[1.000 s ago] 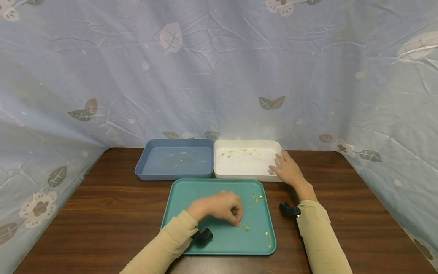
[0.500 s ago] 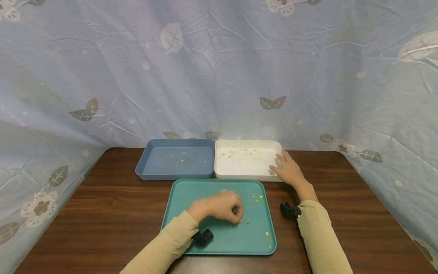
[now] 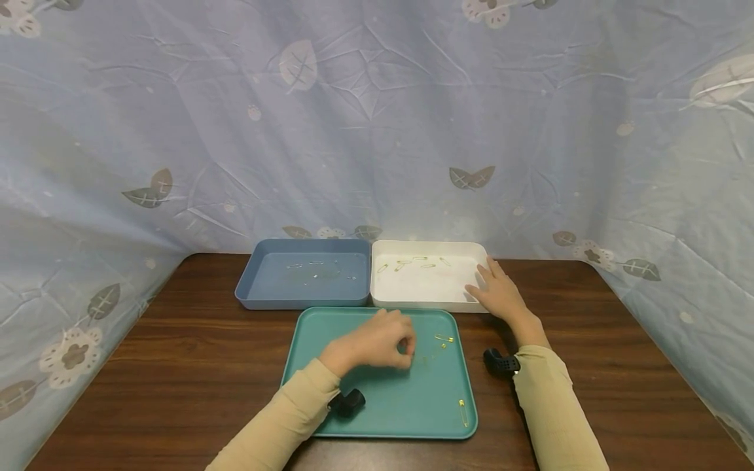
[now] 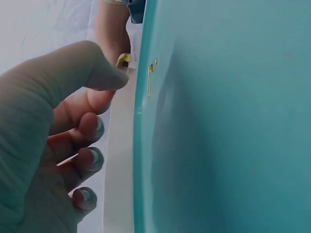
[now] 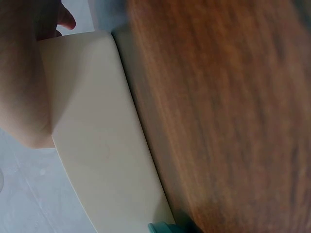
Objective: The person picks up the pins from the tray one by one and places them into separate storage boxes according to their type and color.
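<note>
My left hand (image 3: 378,341) is raised over the teal tray (image 3: 400,412), pinching a gold safety pin (image 4: 124,58) between thumb and forefinger. Its other fingers are curled in the left wrist view. Two gold safety pins (image 3: 444,338) lie close together near the tray's right side, and another pin (image 3: 463,413) lies at the front right corner. My right hand (image 3: 501,294) rests on the right end of the white tray (image 3: 438,291), fingers spread and thumb over the inside. In the right wrist view, the hand is mostly out of frame beside the white tray's wall (image 5: 97,121).
Several gold safety pins (image 3: 428,266) lie inside the white tray. A blue tray (image 3: 271,281) beside it holds several small silver pins (image 3: 316,263). Both stand behind the teal tray on a dark wooden table (image 3: 194,366), with a patterned cloth (image 3: 377,144) hanging behind.
My left hand has lifted the safety pin off the teal tray and moved slightly up and away from the front edge. The right hand has stayed on the white tray.
</note>
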Demonstrator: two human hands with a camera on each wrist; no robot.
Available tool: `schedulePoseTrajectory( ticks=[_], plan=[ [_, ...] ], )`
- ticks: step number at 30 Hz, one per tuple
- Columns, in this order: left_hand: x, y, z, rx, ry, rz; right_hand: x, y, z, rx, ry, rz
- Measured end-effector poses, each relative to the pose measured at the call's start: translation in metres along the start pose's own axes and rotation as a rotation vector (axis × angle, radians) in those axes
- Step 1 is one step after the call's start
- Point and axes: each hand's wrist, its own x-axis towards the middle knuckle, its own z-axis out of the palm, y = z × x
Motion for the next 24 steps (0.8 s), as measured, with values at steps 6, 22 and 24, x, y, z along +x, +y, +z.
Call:
schedulePoseTrajectory(
  ticks=[6, 22, 24],
  plan=[
    [0.001, -0.003, 0.000, 0.119, 0.079, 0.003, 0.000, 0.001, 0.000, 0.011, 0.001, -0.009],
    [0.008, -0.013, -0.010, 0.239, 0.196, 0.006, 0.001, -0.001, 0.002, 0.018, 0.020, -0.009],
    [0.013, -0.015, -0.011, 0.257, 0.208, 0.014, 0.000, -0.001, 0.001, 0.005, 0.022, -0.008]
  ],
)
